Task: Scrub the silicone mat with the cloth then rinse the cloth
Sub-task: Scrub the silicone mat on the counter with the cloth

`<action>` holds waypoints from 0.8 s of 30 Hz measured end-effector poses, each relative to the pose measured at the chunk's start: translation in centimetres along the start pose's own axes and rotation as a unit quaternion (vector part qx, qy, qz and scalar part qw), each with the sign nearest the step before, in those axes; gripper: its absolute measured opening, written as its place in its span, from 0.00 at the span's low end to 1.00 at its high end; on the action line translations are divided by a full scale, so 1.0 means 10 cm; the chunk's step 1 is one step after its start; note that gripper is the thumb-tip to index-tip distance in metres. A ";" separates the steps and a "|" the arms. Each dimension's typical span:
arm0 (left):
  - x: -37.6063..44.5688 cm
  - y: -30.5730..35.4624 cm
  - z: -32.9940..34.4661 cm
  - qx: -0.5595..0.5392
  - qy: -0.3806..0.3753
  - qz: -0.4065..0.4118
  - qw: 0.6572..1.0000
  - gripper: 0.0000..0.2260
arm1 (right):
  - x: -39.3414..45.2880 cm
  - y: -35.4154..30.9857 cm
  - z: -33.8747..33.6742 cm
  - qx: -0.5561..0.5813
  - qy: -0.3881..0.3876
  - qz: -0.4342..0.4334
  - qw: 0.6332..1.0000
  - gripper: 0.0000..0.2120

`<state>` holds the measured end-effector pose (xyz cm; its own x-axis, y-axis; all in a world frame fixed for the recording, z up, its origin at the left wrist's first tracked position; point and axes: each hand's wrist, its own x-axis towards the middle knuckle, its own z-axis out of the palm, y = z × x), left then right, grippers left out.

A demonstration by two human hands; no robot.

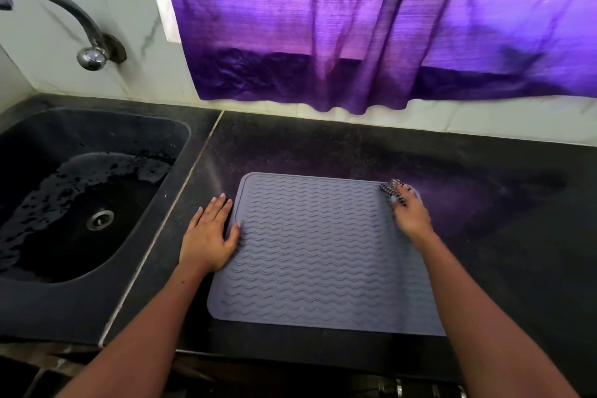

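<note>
A grey-lilac silicone mat [316, 252] with wavy ridges lies flat on the black counter. My left hand [210, 233] rests flat, fingers straight, on the counter at the mat's left edge, with the thumb on the mat. My right hand [410, 213] sits at the mat's far right corner and holds a small dark patterned cloth [389, 187] bunched under its fingers against the mat. Most of the cloth is hidden by the fingers.
A dark sink [181, 152] with a wet basin and a metal drain [100, 219] lies to the left. A chrome tap [64, 10] juts from the tiled wall above it. A purple curtain [355, 26] hangs behind the black counter [500, 203].
</note>
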<state>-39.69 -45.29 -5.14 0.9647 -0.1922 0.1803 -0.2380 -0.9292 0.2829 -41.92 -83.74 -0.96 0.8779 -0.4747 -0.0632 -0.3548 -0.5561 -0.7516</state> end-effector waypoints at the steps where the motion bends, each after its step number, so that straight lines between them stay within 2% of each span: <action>1: 0.00 0.00 0.00 0.000 -0.001 0.000 1.000 0.36 | -0.01 -0.07 -0.07 0.127 0.011 0.042 0.991 0.19; 2: 0.01 -0.01 -0.01 0.000 -0.002 0.001 1.000 0.37 | -0.01 -0.11 -0.14 0.213 0.035 0.074 0.974 0.18; 3: 0.01 -0.01 -0.01 0.000 -0.003 0.001 1.000 0.37 | -0.04 -0.14 -0.20 0.227 0.069 0.096 0.967 0.18; 5: 0.01 -0.01 -0.01 -0.001 -0.003 0.004 1.000 0.37 | -0.21 -0.11 -0.27 0.079 0.130 0.092 0.984 0.19; 6: 0.00 -0.01 -0.01 0.000 -0.002 0.004 1.000 0.37 | -0.36 -0.09 -0.25 -0.007 0.142 0.061 0.988 0.21; 8: 0.01 -0.02 -0.01 -0.001 -0.003 0.004 1.000 0.37 | -0.67 0.02 -0.09 -0.117 0.117 -0.006 0.986 0.24; 10: 0.01 -0.02 -0.01 -0.002 -0.006 0.005 1.000 0.37 | -0.86 0.16 0.10 -0.246 0.073 -0.054 0.965 0.28; 12: 0.01 -0.02 0.00 -0.005 -0.007 0.004 1.000 0.37 | -0.90 0.23 0.14 -0.302 0.054 -0.073 0.949 0.31; 14: 0.00 -0.02 0.00 -0.010 -0.008 0.004 1.000 0.37 | -0.83 0.26 0.06 -0.305 0.010 -0.088 0.948 0.31; 16: 0.01 -0.01 -0.01 -0.013 -0.010 0.002 1.000 0.37 | -0.71 0.29 -0.03 -0.234 -0.039 -0.095 0.967 0.28; 18: 0.01 -0.02 -0.03 -0.014 -0.012 0.003 1.000 0.37 | -0.68 0.20 -0.20 -0.033 -0.059 -0.024 0.997 0.22; 19: 0.01 -0.02 -0.03 -0.015 -0.014 0.003 1.000 0.37 | -0.68 0.14 -0.30 0.104 -0.040 0.029 0.993 0.19; 20: 0.01 -0.01 -0.03 -0.016 -0.016 0.003 1.000 0.37 | -0.67 0.12 -0.39 0.174 -0.001 0.072 0.982 0.18; 21: 0.01 -0.01 -0.04 -0.015 -0.017 0.004 1.000 0.36 | -0.69 0.10 -0.47 0.160 0.042 0.091 0.982 0.18; 24: 0.01 -0.01 -0.03 -0.013 -0.017 0.005 1.000 0.36 | -0.98 0.09 -0.51 -0.083 0.120 0.026 0.989 0.23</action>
<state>-39.61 -45.12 -4.84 0.9652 -0.2131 0.1518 -0.2509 -0.9184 0.3058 -52.48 -83.11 2.33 0.7628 -0.6424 0.0738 -0.4622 -0.6215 -0.6326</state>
